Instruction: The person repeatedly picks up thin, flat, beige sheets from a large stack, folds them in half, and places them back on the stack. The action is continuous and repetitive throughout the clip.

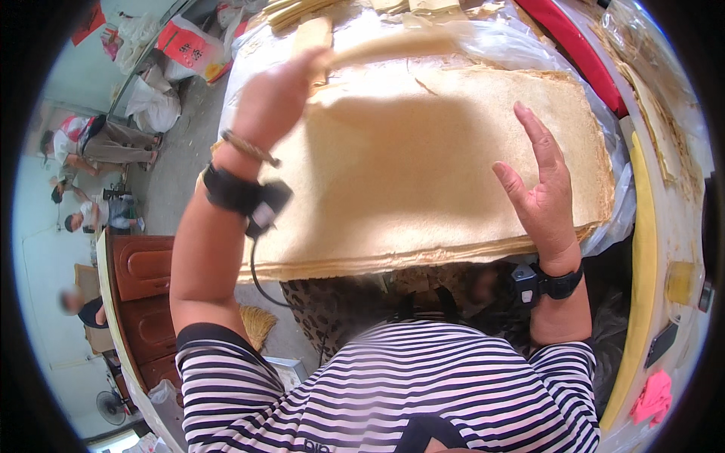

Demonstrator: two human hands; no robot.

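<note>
Now L hand [276, 100] seems closed on a blurry tan strip [396, 47] by the far edge of the big sheet pile [408, 166], R hand [547, 198] has fingers spread near its right side, so it's prob. strip-moving, & next needs a steady grip.

- we're up on the head, fisheye peering steeply down over the striped shirt [377, 370]!
- left hand [276, 98] and right hand [545, 192] close below, stacked sheets [408, 174] filling the middle!
- floor [192, 143] curving away at left!
</note>
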